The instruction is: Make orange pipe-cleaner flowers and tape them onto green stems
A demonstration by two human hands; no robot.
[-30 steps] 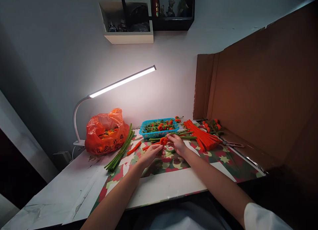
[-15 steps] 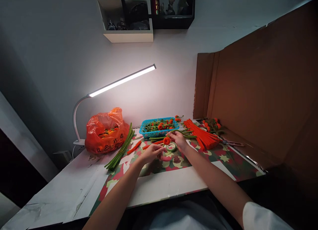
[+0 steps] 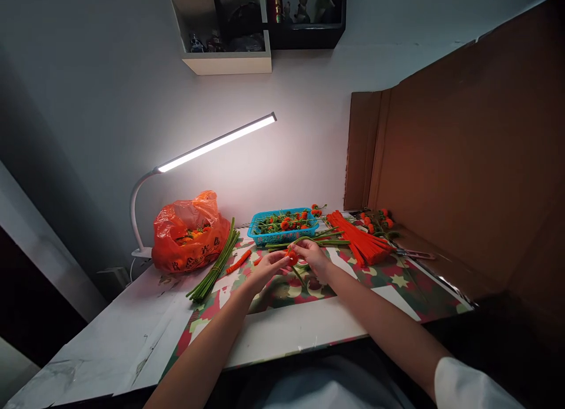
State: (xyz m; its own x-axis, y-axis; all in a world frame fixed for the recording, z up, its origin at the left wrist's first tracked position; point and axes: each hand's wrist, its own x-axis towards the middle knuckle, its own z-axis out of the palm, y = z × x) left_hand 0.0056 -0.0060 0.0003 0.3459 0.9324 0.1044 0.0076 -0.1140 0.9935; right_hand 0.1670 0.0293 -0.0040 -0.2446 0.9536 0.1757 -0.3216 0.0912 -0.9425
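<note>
Between my two hands is a small orange flower, which looks like one made of fuzzy pipe cleaners. My left hand pinches it from the left. Closed around its upper right side are the fingers of my right hand, and they cover part of it. A green stem slants down below the flower. Just behind my fingers lies a roll of green tape, mostly hidden. Long green stems lie on the table beyond my right hand.
At the back stands a blue basket of orange flowers. Red pipe cleaners, more flowers and scissors lie right. Left are a green stem bundle, orange pieces, an orange bag and a lamp. Cardboard walls the right.
My left hand has risen to the flower and now grips it. My right hand has come slightly lower and left. A green stem now hangs below the flower, and the tape roll is more covered.
</note>
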